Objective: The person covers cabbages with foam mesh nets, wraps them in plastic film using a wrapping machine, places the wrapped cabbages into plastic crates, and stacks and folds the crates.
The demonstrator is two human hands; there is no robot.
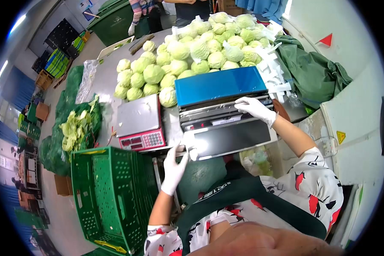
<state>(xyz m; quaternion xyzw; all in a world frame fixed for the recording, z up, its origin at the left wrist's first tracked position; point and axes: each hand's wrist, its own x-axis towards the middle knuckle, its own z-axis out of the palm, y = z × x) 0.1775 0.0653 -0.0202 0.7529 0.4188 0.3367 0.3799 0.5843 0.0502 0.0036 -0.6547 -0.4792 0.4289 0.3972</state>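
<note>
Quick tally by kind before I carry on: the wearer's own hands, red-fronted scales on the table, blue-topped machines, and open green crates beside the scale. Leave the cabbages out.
Wearer's left hand and right hand: 2
Red-fronted scale: 1
Blue-topped machine: 1
Open green crate: 1
Total: 5

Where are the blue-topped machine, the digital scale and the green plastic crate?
Blue-topped machine (220,87): head view, on its blue top panel.
Digital scale (138,116): head view, on its metal weighing platform.
Green plastic crate (132,192): head view, on its perforated side wall.
</note>
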